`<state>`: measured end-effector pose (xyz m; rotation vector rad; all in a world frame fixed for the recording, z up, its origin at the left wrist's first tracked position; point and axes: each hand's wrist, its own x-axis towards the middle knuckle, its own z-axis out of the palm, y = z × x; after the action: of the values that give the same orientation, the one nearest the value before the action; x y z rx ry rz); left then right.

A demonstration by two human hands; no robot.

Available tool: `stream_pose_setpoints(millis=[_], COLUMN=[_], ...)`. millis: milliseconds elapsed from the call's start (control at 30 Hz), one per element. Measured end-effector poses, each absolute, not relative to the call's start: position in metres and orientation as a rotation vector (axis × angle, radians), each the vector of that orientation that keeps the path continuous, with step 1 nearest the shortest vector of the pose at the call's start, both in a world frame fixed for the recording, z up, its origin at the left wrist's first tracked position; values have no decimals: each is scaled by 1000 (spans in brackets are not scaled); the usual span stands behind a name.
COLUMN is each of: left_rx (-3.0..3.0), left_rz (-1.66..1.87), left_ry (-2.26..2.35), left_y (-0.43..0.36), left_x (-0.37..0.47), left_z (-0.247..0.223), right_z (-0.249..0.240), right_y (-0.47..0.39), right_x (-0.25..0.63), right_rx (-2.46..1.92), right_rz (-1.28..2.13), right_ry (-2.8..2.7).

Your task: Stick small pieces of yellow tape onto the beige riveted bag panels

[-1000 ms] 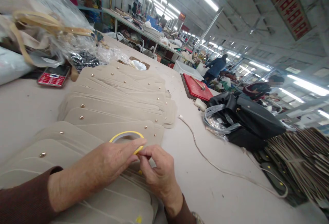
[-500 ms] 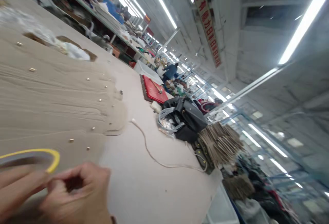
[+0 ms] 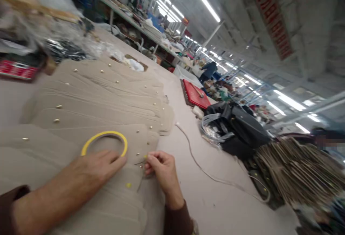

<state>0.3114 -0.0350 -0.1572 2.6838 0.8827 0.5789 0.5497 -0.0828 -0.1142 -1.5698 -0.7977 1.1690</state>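
Observation:
Beige fabric-like panels (image 3: 105, 100) with small gold-coloured metal fittings lie overlapped in layers before me. My left hand (image 3: 104, 163) is closed over the near edge of a roll of yellow tape (image 3: 113, 133), which stands tilted above the panels. To the right, my right hand (image 3: 161, 170) pinches a tiny yellow piece (image 3: 146, 157) between thumb and fingertips, at the panels' right edge next to a gold fitting (image 3: 141, 166). Another yellow bit (image 3: 128, 185) sits on the nearer panel. Thin dark lines by the right fingertips are too fine to identify.
A pale cord (image 3: 198, 163) runs across the table toward black bags (image 3: 237, 127) and a stack of brown pieces (image 3: 299, 166). Beyond are a red pad (image 3: 195, 94) with a hammer (image 3: 198, 90) on it. Clear plastic wrapping (image 3: 102, 46) is heaped at the back left.
The view has swung left, showing more panels. My hands, close together beside the tape roll before, are now apart, the right one at the panels' edge.

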Motion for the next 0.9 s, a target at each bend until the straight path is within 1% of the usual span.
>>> stream_pose_setpoints(millis=[67, 167, 333, 533, 733, 833, 900], left_rx=[2788, 2882, 2838, 2833, 2864, 2852, 2829], left_rz=[469, 551, 689, 659, 709, 718, 707], left_ry=[901, 951, 949, 892, 855, 833, 817], left_y=[-39, -39, -39, -41, -40, -39, -38], left_x=[303, 313, 325, 320, 319, 318, 317], left_z=[-150, -152, -162, -154, -152, -147, -141], right_z=[-116, -119, -120, -122, -131, -134, -135], right_y=[-83, -86, -84, -80, -76, -75, -78], right_x=[547, 538, 533, 529, 524, 524, 527], right_rx=[-1603, -1673, -1730, -1753, -1762, -1782, -1804], right_rz=[1197, 1160, 988, 789, 502, 487, 549], right_ry=[-856, -958, -1114, -1369, -1620, -1587, -1471])
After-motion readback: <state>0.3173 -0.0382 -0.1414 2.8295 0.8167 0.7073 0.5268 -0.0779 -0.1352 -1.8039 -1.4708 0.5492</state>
